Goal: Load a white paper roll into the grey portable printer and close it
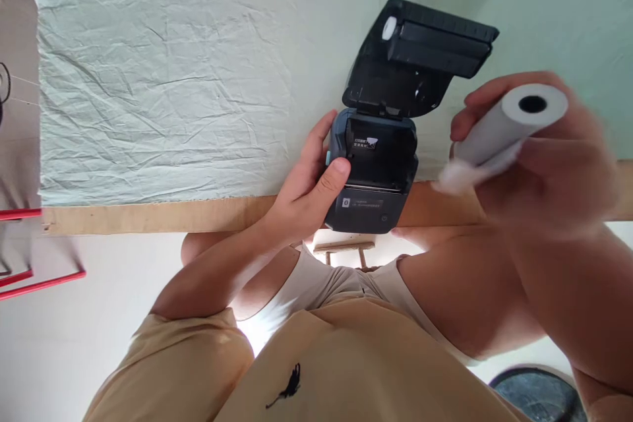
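My left hand point(316, 184) grips the left side of a black portable label printer point(368, 204), its thumb over the front edge of the body. The printer's lid point(395, 72) is swung up, away from me, and the paper bay inside shows dark with a small printed label. To the right, apart from the printer, my right hand point(558, 158) is closed around a white paper roll point(499, 122). The roll's hollow core faces up, and a loose end of paper hangs out near my fingers. Motion blurs this hand somewhat.
A wrinkled pale green cloth point(163, 79) covers the table, whose wooden edge point(158, 216) runs along my side. Red metal bars point(44, 283) stand at the far left. A round dark object point(537, 395) is on the floor at the lower right.
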Demonstrator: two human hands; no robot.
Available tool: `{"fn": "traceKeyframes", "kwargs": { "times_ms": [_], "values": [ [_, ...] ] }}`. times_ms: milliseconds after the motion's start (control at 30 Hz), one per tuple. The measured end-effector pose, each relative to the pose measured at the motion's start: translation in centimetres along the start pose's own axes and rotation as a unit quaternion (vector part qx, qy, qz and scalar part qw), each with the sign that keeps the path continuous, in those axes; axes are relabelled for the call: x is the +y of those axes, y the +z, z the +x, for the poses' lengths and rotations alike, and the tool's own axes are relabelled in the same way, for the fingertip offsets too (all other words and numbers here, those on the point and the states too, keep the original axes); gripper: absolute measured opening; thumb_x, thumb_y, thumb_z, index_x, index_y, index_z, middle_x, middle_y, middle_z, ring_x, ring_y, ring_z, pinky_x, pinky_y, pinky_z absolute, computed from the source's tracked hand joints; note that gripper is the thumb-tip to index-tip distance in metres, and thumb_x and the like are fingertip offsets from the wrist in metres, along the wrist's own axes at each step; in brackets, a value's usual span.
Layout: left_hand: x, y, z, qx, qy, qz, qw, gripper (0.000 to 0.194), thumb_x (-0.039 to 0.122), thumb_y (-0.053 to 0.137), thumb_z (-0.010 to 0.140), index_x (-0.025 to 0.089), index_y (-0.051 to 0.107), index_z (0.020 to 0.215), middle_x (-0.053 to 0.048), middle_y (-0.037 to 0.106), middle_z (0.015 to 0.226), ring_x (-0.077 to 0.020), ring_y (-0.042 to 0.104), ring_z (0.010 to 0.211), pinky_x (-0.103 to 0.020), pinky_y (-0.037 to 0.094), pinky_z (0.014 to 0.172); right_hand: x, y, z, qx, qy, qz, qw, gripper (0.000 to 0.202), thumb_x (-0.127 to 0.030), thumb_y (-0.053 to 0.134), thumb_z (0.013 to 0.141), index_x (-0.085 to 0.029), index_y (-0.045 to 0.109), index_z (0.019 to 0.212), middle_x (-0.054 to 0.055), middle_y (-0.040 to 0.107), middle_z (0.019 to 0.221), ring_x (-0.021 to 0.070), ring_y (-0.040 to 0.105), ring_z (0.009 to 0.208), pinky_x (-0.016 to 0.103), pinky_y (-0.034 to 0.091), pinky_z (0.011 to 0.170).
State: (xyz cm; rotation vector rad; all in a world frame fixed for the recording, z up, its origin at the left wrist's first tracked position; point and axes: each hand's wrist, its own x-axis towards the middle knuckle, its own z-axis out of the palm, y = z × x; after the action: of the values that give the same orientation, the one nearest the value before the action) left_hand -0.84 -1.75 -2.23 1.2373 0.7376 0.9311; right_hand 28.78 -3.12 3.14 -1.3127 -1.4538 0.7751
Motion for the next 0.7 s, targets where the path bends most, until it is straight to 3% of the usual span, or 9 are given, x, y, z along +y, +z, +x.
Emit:
{"fn": "traceKeyframes", "kwargs": {
  "times_ms": [67, 133, 233, 367, 500, 600, 700],
  "values": [
    [-0.6, -0.3, -0.1, -0.017, 0.018, 0.001, 1.000, 0.081, 0.088, 0.064, 0.123, 0.047, 0.051, 0.192, -0.008, 0.083, 0.170, -0.0422, 0.088, 0.157, -0.059, 0.080, 0.118, 1.9, 0.0, 0.4, -0.007, 0.004, -0.006, 1.000, 0.024, -0.057, 0.086, 0.109, -0.034, 0.084, 0.115, -0.002, 0.080, 0.096, 0.0153, 0.062, 0.064, 0.033, 0.049, 0.051],
    [-0.8, -0.4, -0.3, -0.021, 0.039, 0.000, 0.999, 0.079, 0.087, 0.067, 0.123, 0.048, 0.052, 0.191, -0.009, 0.081, 0.174, -0.0427, 0.090, 0.152, -0.060, 0.081, 0.115, 3.1, -0.2, 0.4, 0.009, -0.022, -0.051, 0.998, 0.027, -0.053, 0.095, 0.102, -0.032, 0.080, 0.112, -0.002, 0.080, 0.099, 0.0171, 0.067, 0.073, 0.037, 0.059, 0.064],
    [-0.5, -0.3, -0.6, 0.010, 0.022, -0.008, 1.000, 0.083, 0.088, 0.067, 0.122, 0.046, 0.052, 0.192, -0.011, 0.081, 0.172, -0.0458, 0.086, 0.159, -0.062, 0.078, 0.121, 3.5, -1.0, -0.3, 0.004, -0.123, -0.179, 0.976, 0.028, -0.056, 0.090, 0.112, -0.032, 0.079, 0.119, 0.001, 0.079, 0.106, 0.0254, 0.079, 0.096, 0.047, 0.070, 0.084],
    [-0.1, -0.1, -0.7, -0.026, 0.026, -0.008, 0.999, 0.077, 0.082, 0.067, 0.125, 0.047, 0.051, 0.192, -0.011, 0.084, 0.171, -0.0388, 0.093, 0.141, -0.056, 0.081, 0.111, 3.2, -1.8, -0.9, -0.038, -0.211, -0.286, 0.934, 0.030, -0.061, 0.085, 0.119, -0.031, 0.081, 0.126, 0.002, 0.079, 0.106, 0.0253, 0.079, 0.094, 0.044, 0.069, 0.081],
    [-0.1, -0.3, -0.7, -0.026, 0.053, -0.004, 0.998, 0.074, 0.081, 0.066, 0.126, 0.048, 0.053, 0.191, -0.009, 0.085, 0.170, -0.0368, 0.094, 0.138, -0.055, 0.081, 0.112, 3.2, -1.3, -1.3, -0.031, -0.162, -0.322, 0.932, 0.039, -0.060, 0.091, 0.115, -0.033, 0.081, 0.141, 0.004, 0.092, 0.121, 0.0266, 0.088, 0.099, 0.042, 0.071, 0.081],
    [-0.1, -0.5, -0.6, -0.026, 0.023, -0.013, 0.999, 0.081, 0.085, 0.068, 0.123, 0.047, 0.050, 0.192, -0.010, 0.083, 0.174, -0.0402, 0.091, 0.146, -0.059, 0.078, 0.117, 3.1, -0.8, -1.7, -0.034, -0.132, -0.332, 0.934, 0.049, -0.054, 0.091, 0.114, -0.038, 0.077, 0.157, 0.003, 0.096, 0.134, 0.0281, 0.092, 0.109, 0.042, 0.073, 0.083],
    [0.0, -0.5, -0.4, -0.033, 0.001, -0.025, 0.999, 0.085, 0.087, 0.071, 0.121, 0.045, 0.049, 0.191, -0.012, 0.082, 0.177, -0.0421, 0.089, 0.151, -0.063, 0.077, 0.122, 3.3, -1.6, -2.0, 0.006, -0.125, -0.313, 0.942, 0.047, -0.066, 0.084, 0.117, -0.040, 0.077, 0.155, 0.005, 0.092, 0.137, 0.0312, 0.092, 0.118, 0.051, 0.074, 0.096]
  ]
}}
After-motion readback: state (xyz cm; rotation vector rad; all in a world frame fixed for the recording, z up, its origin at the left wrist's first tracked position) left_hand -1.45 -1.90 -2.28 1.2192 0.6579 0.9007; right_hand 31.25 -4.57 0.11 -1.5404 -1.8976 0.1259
